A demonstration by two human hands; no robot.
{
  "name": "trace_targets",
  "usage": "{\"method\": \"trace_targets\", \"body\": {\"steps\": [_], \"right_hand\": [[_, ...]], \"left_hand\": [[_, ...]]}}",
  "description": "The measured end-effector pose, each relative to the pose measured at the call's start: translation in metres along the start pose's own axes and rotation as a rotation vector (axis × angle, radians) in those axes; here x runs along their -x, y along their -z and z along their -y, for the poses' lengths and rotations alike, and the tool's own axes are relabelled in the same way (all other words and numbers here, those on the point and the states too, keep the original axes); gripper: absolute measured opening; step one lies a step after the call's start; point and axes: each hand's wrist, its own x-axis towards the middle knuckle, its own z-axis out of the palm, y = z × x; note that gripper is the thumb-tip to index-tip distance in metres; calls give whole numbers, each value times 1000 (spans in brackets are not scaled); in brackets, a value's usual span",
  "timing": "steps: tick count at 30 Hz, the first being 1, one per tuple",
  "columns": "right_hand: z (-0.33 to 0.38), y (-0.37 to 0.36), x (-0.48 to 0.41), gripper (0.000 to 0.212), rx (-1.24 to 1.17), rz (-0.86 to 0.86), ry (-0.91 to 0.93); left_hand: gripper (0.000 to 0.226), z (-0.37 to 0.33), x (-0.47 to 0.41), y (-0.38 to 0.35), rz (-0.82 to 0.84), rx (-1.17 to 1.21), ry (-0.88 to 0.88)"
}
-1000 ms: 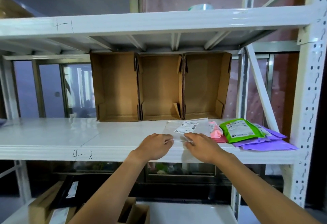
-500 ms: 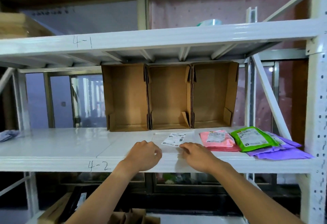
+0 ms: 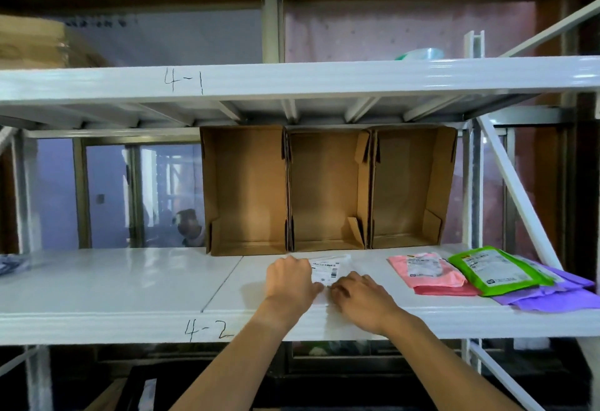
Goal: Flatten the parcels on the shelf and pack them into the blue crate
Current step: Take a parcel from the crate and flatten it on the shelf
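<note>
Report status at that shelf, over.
Left hand, right hand: fingers curled on clear parcel, flat on shelf. Pink parcel, green parcel apart, rightward. Nothing in the way.

Your two bare forearms rise from the bottom of the view and converge toward the middle, the left one steeper, the right coming in at a flatter slant. Your left hand [image 3: 289, 280] lies back-up with a straight wrist, fingers curled under, thumb and forefinger meeting at its right side to pinch the near edge of the parcel [image 3: 328, 269]. Your right hand [image 3: 363, 300] sits just beside it and slightly nearer you, also back-up, fingers bent at the knuckles with the tips down on that same edge. Whether it pinches or only presses is hidden. The fingertips of the two hands almost touch.
</note>
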Motion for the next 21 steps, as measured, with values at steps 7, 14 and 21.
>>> {"method": "trace_targets", "body": {"steps": [7,14,21], "right_hand": [[18,8,-34,52,279,154,-43],[16,3,-64,44,239,27,-106],[4,-16,-73,38,326,-128,30]], "left_hand": [[36,-5,-19,-44,148,255,-74],[58,0,-29,-49,339,282,-137],[49,-4,-40,-44,396,298,-74]]}}
